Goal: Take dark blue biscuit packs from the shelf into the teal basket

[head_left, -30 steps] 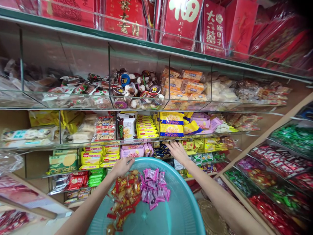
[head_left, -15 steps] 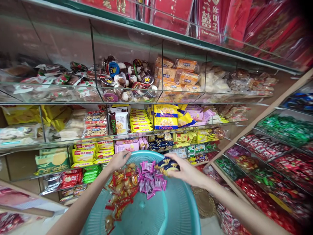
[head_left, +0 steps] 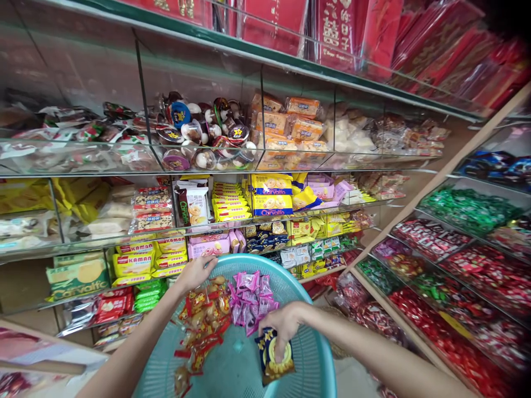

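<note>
My left hand (head_left: 199, 272) is closed on the far left rim of a round turquoise plastic basket (head_left: 317, 342). Inside the basket, my right hand (head_left: 282, 326) has its fingers on dark blue and gold snack packets (head_left: 274, 362), low over the right side of the basket floor. A cluster of purple wrapped candies (head_left: 250, 301) lies at the basket's far side. Left of them spreads a pile of clear packets with red and gold print (head_left: 205, 318). How many dark blue packets there are is partly hidden by my fingers.
Glass-fronted shelves of packaged snacks face me, with yellow wafer packs (head_left: 133, 258), orange-wrapped biscuits (head_left: 305, 129) and similar dark blue packets (head_left: 265, 240). Slanted candy bins (head_left: 468, 207) stand close on the right. Red envelopes (head_left: 336, 30) fill the top shelf.
My right hand has brought the dark blue packets from the basket's far right rim down and nearer to me, into the basket. My left hand stays on the rim. The view has shifted slightly.
</note>
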Motion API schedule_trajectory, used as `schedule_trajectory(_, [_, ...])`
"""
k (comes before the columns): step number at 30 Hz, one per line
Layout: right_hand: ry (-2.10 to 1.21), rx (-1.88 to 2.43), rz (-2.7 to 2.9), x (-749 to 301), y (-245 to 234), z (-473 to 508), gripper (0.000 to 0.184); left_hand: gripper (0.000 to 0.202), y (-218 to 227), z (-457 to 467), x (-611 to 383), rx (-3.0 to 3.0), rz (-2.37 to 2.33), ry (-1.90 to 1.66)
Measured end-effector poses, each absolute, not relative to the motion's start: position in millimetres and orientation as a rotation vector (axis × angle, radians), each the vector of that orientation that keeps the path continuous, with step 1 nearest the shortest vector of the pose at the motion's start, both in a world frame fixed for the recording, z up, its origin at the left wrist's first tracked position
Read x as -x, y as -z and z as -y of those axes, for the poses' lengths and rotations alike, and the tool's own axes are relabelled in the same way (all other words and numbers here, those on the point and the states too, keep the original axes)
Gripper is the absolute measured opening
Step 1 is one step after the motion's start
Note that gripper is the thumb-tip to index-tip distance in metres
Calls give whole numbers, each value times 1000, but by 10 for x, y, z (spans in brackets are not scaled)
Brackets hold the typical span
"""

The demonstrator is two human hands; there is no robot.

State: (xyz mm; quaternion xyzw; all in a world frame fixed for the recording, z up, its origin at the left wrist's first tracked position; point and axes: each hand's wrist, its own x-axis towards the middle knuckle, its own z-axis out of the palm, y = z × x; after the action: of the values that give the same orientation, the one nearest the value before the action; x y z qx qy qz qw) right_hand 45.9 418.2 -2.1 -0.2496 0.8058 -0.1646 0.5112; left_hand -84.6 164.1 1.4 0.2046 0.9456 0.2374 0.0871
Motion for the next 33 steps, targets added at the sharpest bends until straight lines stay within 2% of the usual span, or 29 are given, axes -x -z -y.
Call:
schedule_trajectory(6, [362,614,-2076,-552,88,-4092,92,49,-38,-1645,788,-662,-2808,-732])
schedule_trajectory(10, [296,616,-2184,-662,-39,-4053,83,48,-42,-1650,766,-640,-2802,-750])
schedule_trajectory(14, [173,611,-2338,-801,-133,-4028,66,49,-56,-1650,751,-634,-2797,-739])
schedule_trajectory(20, [267,644,-2494,-954,-30,-4075,53,50,-44,-1655,749,-644,-2791,-747])
schedule_trajectory(33, [401,498,-2552,-1098,-28,-4110,52,49,-57,-1671,764,-658,-2787,-770])
